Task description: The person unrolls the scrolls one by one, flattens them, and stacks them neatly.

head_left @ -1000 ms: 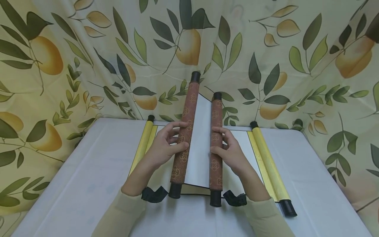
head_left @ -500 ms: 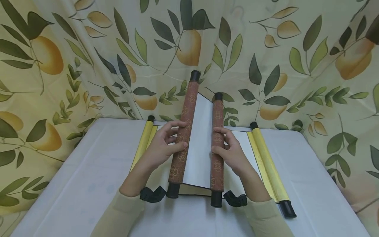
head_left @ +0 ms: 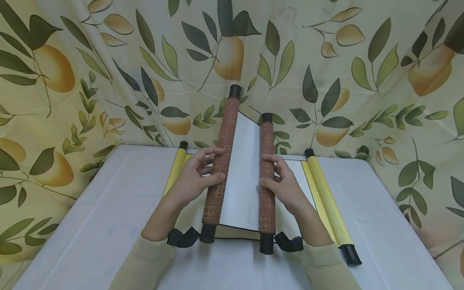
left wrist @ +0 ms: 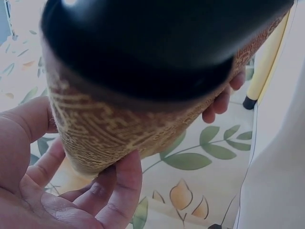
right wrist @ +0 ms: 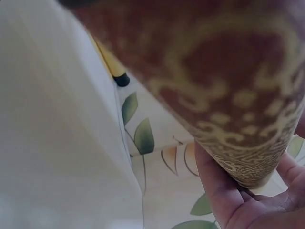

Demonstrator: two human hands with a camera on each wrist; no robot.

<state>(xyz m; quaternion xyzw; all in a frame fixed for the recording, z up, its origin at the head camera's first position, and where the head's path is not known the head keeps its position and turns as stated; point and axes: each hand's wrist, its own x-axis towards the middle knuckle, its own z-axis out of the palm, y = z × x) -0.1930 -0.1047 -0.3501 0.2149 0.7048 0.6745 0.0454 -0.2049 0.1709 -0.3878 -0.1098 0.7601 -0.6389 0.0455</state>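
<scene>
A brown scroll with a gold pattern and black end knobs is held up above the table, partly unrolled. Between its two rolls a strip of white paper shows. My left hand grips the left roll, thumb in front and fingers round its far side. The right roll is gripped by my right hand in a similar way. In the left wrist view a black knob hides part of the left hand's hold. Beneath lies a yellow scroll, spread open, its middle largely hidden by the brown one.
A white-covered table carries the yellow scroll, whose left roll lies partly behind my left arm. A cloth printed with fruit and leaves hangs behind and along the sides. Black straps sit at both wrists.
The left hand has moved slightly left with its roll, and the white strip between the rolls has widened. The right hand has hardly moved. The yellow scroll stays put.
</scene>
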